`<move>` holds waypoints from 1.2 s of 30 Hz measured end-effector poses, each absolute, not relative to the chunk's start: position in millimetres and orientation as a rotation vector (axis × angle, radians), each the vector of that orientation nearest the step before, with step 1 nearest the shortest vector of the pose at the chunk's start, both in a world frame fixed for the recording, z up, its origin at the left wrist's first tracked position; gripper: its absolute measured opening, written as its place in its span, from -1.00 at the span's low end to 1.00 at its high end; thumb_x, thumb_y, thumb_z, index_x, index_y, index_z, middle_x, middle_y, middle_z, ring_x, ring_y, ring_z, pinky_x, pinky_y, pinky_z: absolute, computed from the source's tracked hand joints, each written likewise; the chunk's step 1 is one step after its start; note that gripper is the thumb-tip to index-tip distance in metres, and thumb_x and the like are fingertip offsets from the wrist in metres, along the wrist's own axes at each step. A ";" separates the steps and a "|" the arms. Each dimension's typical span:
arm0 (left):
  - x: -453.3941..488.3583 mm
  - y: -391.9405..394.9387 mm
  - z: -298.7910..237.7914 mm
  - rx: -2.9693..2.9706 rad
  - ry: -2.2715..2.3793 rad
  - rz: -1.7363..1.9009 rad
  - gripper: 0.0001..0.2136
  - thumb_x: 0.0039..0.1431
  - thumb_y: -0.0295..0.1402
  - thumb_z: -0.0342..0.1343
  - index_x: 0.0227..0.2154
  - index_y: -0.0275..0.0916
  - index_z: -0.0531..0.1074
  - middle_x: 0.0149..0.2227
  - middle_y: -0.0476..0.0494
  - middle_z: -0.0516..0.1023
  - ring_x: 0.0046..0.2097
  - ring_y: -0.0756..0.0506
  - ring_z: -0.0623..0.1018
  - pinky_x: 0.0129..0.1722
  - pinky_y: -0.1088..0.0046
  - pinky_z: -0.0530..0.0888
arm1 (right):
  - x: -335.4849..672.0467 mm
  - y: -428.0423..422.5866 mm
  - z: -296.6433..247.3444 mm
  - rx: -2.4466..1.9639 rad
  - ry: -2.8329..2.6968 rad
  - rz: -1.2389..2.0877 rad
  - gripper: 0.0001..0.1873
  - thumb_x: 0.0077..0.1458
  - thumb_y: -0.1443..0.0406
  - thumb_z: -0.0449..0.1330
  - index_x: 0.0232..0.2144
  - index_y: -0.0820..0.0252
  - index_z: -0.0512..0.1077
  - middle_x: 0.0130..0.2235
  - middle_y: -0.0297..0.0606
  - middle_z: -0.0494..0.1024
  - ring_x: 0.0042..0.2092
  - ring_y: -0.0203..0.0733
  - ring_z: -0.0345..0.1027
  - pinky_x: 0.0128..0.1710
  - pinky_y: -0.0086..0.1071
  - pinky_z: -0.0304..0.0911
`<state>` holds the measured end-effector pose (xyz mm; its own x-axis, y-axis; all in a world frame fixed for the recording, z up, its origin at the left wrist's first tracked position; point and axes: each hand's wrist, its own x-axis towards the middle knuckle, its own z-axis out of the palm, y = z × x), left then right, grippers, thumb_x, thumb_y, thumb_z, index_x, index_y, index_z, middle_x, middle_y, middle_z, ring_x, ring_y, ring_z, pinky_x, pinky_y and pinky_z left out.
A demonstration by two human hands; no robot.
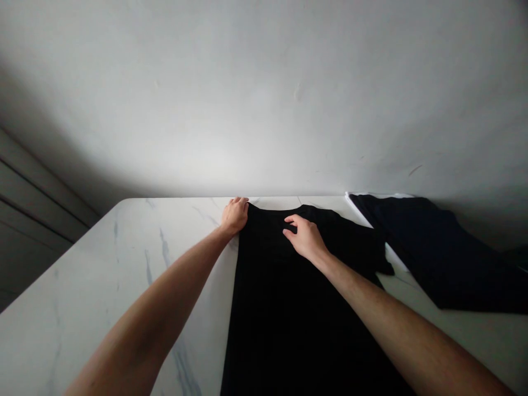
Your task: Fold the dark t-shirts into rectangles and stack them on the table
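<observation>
Black shirt flat on white marble counter, collar toward wall.
Long axis runs front to back. Left hand gripping shoulder edge; right hand open on shirt.

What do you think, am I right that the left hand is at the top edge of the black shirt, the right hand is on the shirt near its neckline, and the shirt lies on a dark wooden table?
Not quite: the head view shows the table is white with grey marble veining, not dark wood. The left hand is at the top edge of the black shirt, and the right hand is on the shirt near its neckline.
</observation>
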<state>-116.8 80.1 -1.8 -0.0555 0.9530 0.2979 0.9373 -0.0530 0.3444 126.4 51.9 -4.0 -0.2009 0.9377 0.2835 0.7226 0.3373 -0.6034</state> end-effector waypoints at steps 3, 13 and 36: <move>-117.7 75.5 1.3 2.134 2.164 0.714 -0.67 0.39 -0.38 -0.05 0.11 -0.20 0.47 0.11 -0.26 0.55 0.14 -0.23 0.49 0.16 0.21 0.43 | 127.1 51.8 -5.0 -1.450 -2.010 0.420 -0.69 0.03 0.41 0.32 -0.13 0.10 0.51 -0.15 -0.24 0.65 -0.07 -0.07 0.56 -0.03 -0.19 0.43; -83.2 35.1 6.1 2.583 1.818 0.393 -0.67 0.42 -0.32 -0.11 0.05 -0.25 0.49 0.16 -0.28 0.50 0.25 -0.21 0.42 0.31 0.16 0.28 | 131.5 -9.5 22.4 -0.960 -2.445 0.155 -0.87 0.28 0.28 0.21 -0.18 0.08 0.57 -0.19 -0.20 0.58 -0.11 -0.08 0.45 -0.03 -0.18 0.40; -76.2 -47.2 13.4 2.326 1.836 0.179 -0.41 0.46 -0.08 -0.25 0.44 -0.20 -0.03 0.49 -0.28 -0.06 0.48 -0.29 -0.05 0.39 -0.22 -0.13 | 134.6 -219.0 29.1 -0.429 -3.006 0.666 -0.08 0.27 -0.15 0.09 0.42 0.31 0.06 0.43 0.07 0.05 0.46 0.12 -0.11 0.44 0.05 -0.18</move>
<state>-76.2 -47.2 13.4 0.2337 0.9722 -0.0128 0.9515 -0.2260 0.2088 134.6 -219.0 29.1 -0.9615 0.2736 -0.0275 0.2596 0.8702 -0.4189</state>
